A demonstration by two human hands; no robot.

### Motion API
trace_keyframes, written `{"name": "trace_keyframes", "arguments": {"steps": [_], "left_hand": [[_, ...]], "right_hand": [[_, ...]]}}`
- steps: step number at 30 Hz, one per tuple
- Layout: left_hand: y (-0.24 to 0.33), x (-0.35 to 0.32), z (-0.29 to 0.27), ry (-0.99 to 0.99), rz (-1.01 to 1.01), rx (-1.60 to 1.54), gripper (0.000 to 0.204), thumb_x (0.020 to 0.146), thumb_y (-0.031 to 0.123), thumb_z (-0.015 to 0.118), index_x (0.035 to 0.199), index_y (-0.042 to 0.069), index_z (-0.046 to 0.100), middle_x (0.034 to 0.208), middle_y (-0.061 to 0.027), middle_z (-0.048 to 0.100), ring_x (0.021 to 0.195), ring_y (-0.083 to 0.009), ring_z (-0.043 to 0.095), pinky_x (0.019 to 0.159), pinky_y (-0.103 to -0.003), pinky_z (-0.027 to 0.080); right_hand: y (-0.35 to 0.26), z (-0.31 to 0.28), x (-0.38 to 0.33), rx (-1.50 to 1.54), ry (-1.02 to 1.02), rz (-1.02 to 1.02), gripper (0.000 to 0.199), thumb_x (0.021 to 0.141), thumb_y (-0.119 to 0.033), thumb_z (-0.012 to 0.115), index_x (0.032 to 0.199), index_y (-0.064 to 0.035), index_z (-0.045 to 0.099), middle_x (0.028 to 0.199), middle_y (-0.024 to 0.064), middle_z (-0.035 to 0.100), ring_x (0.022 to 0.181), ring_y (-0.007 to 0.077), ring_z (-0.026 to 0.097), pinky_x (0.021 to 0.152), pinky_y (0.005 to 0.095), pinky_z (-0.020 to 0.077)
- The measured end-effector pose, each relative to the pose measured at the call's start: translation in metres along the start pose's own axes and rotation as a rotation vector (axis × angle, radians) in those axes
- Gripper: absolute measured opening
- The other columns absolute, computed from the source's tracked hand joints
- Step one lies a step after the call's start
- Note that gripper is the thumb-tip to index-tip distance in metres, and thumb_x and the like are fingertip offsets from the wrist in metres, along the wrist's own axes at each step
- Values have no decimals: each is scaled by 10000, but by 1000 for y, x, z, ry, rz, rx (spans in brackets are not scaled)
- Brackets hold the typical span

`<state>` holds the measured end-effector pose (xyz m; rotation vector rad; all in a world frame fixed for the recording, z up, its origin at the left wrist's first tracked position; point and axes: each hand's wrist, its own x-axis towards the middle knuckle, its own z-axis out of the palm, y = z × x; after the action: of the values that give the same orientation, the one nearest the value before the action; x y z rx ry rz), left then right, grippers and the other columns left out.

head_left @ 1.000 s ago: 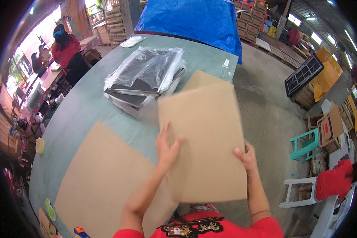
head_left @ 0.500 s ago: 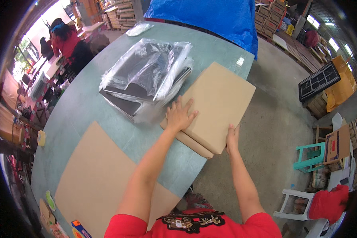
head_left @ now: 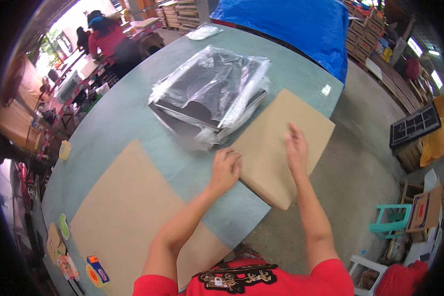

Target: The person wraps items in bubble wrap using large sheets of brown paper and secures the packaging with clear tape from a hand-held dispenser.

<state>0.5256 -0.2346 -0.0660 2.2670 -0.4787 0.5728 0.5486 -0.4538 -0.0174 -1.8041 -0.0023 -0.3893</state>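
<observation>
Green table (head_left: 133, 113) edge underlies the cardboard stack (head_left: 281, 143); left hand (head_left: 225, 168) curled, right hand (head_left: 296, 148) flat.

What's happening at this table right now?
A person in a red shirt works at a green table. The right hand lies flat on a cardboard stack at the table's edge, and the left hand presses against the stack's left side. Just beyond lies a plastic-wrapped bundle of dark flat items. A large cardboard sheet lies to the left.

Tan folded cardboard (head_left: 281, 143), flat, overhanging table edge
</observation>
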Motion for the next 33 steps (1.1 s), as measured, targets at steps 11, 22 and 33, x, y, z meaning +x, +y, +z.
{"name": "trace_keyframes", "arguments": {"steps": [11, 22, 33], "left_hand": [[-84, 55, -105, 192, -1136, -1464, 429, 825, 266, 546, 1131, 7, 394, 1082, -142, 502, 914, -208, 508, 819, -368, 406], [49, 60, -39, 71, -1049, -1404, 181, 830, 175, 541, 904, 11, 522, 774, -59, 560, 691, -162, 541, 554, -301, 442], [-26, 3, -92, -266, -1058, -908, 746, 650, 476, 693, 1088, -84, 468, 1069, -205, 530, 974, -254, 525, 826, -371, 410]], "right_hand": [[-30, 149, 67, 549, -559, 739, 706, 769, -617, 443, 1132, -11, 454, 959, 173, 569, 837, 317, 571, 721, 408, 485], [34, 81, 119, 719, -446, 736, 401, 721, -319, 645, 982, -38, 530, 917, 102, 566, 807, 214, 553, 753, 355, 477], [-24, -29, -61, 712, -254, 1027, 785, 658, -340, 725, 1248, 22, 355, 1181, 189, 470, 1045, 308, 479, 903, 389, 385]]}}
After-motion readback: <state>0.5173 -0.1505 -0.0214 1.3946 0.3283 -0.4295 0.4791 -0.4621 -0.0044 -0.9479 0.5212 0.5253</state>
